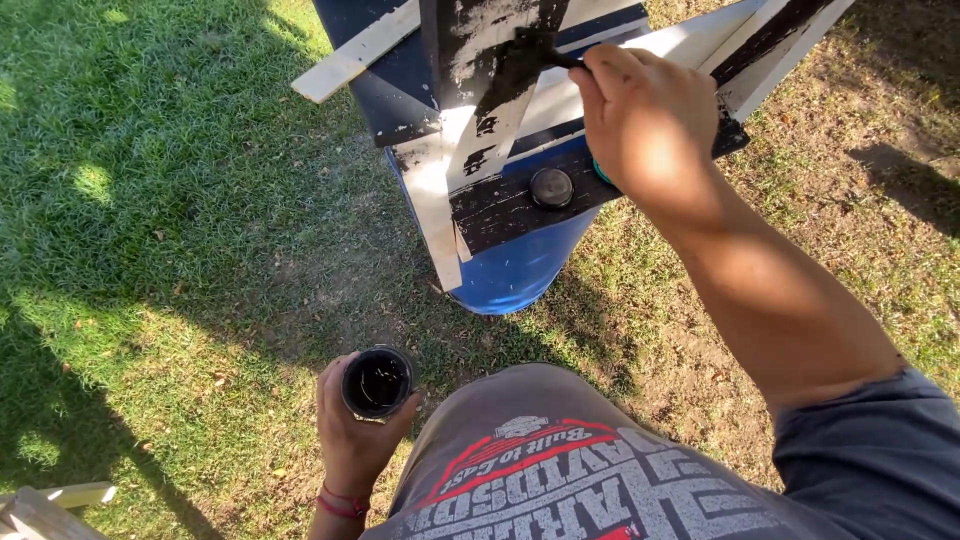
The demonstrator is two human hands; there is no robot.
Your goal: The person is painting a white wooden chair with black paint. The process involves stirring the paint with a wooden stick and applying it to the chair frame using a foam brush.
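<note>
Right hand (645, 120), upper right of frame, clenched round a brush (530, 58) w/ black-wet bristles pressed on a half-blackened wood slat (478, 100); left hand (355, 435), bottom centre-left, wrapped round a small round cup of black paint (377, 382), held upright near the waist. Slats laid criss-cross atop a blue plastic barrel (515, 270) at top centre, some bare pale wood (355, 55), some partly painted, w/ black round bung cap (551, 187) showing btwn them. Grass (150, 220) all round, sun patches at left, more pale wood pieces (45, 505) at bottom-left corner.
</note>
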